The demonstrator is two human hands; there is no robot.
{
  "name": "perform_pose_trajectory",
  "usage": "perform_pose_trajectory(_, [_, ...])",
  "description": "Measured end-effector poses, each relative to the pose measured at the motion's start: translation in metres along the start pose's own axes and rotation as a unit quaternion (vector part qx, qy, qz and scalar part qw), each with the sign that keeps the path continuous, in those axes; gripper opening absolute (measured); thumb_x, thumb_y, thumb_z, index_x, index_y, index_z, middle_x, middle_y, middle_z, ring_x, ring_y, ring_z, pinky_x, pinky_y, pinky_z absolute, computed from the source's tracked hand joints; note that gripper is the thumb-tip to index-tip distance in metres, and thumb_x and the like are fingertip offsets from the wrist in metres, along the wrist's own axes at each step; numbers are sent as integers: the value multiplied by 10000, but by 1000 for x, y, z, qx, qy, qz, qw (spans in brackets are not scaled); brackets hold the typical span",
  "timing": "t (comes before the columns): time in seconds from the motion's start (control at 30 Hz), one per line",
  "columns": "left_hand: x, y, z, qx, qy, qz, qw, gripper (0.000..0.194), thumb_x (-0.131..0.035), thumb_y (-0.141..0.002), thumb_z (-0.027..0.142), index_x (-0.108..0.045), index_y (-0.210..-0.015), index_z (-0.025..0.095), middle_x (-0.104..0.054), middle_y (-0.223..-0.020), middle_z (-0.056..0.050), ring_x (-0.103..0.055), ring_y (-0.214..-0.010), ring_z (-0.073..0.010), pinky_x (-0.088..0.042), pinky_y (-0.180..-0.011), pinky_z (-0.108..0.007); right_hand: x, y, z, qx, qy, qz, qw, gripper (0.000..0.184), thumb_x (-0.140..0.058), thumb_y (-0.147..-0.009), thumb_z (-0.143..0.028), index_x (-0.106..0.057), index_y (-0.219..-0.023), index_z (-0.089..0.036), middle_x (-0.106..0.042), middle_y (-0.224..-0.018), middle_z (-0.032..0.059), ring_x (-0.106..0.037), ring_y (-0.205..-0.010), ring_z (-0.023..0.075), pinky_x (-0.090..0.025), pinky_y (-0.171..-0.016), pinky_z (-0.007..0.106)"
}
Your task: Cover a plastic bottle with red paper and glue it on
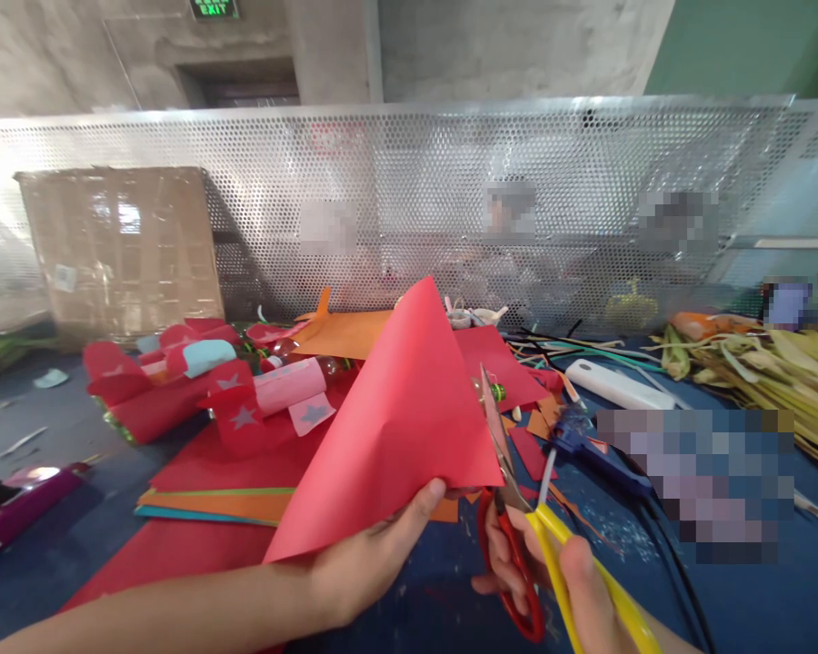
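A large sheet of red paper [409,409] stands curled up in front of me, its pointed top reaching toward the mesh panel. My left hand [374,559] pinches its lower edge, thumb on the near face and the other fingers mostly hidden behind. In my right hand [586,581] is a pair of scissors [496,427] with one red and one yellow handle, the handles spread apart. Their blades point up along the sheet's right edge; whether the paper lies between them I cannot tell.
Red paper shapes with silver stars [244,416] lie left, near stacked coloured sheets [211,505]. To the right are a blue glue gun [603,459] with a black cord, a white device [617,383] and dried husks [770,372]. A cardboard box [123,254] leans against the perforated panel [409,182].
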State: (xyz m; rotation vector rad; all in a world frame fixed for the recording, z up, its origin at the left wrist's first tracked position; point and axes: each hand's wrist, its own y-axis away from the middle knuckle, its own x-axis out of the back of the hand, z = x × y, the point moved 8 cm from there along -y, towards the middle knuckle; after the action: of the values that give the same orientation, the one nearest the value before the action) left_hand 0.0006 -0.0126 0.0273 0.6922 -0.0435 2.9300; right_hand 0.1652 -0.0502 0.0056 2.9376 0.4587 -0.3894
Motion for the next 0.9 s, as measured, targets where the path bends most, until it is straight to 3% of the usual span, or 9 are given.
perform_pose_trajectory(0.1, [-4,1,-6,38,-22,-22,999,501,-524,-757,632,-710,-1046,267,-726,-1099,-47,-488,-1301,-261,-218,-1169,-357,-1,-3,4,11,-2,-35,999,761,-452,-549,-934,-551,-780,-215,-413,-586,-52,-401,-474,103,-515,-805,404])
perform_pose_trajectory(0.23, [-7,3,-6,41,-20,-35,998,553,-503,-783,625,-677,-1137,238,-689,-1185,-52,-414,-1357,-251,-145,-1186,-353,5,-6,15,28,8,-44,999,771,-386,-567,-950,-536,-767,-221,-398,-572,-55,-417,-461,105,-524,-763,391])
perform_pose_trajectory(0.33, [-6,3,-4,39,-18,-23,999,573,-514,-780,609,-661,-1173,220,-699,-1162,-64,-435,-1343,-262,-210,-1183,-360,12,-6,21,43,15,-36,998,796,-350,-560,-965,-552,-753,-219,-418,-545,-44,-510,-489,137,-541,-716,384])
perform_pose_trajectory(0.47, [-9,5,-1,35,-4,-48,998,560,-493,-781,624,-687,-1130,231,-732,-1078,-73,-520,-1271,-278,-354,-1132,-363,15,-6,22,17,18,-43,999,792,-437,-522,-950,-591,-779,-216,-504,-585,-24,-553,-498,143,-566,-693,392])
perform_pose_trajectory(0.57, [-7,4,-2,37,-13,-37,999,567,-498,-774,639,-689,-1119,232,-722,-1109,-71,-493,-1296,-279,-319,-1151,-377,13,-5,16,11,19,-46,999,765,-497,-516,-926,-595,-776,-213,-512,-592,-29,-518,-467,116,-577,-632,356])
perform_pose_trajectory(0.73, [-8,1,-11,37,-29,-17,999,583,-540,-760,624,-658,-1169,226,-659,-1241,-67,-374,-1380,-281,-155,-1199,-421,12,-4,14,25,24,-32,999,758,-482,-573,-911,-572,-787,-189,-465,-546,-47,-466,-427,90,-509,-461,246])
perform_pose_trajectory(0.9, [-6,1,-23,32,-17,-31,999,554,-596,-726,601,-666,-1161,266,-661,-1241,-37,-448,-1333,-261,-252,-1176,-355,16,-1,22,-6,41,-17,999,711,-479,-606,-895,-505,-730,-195,-426,-501,-60,-523,-439,107,-455,-436,212])
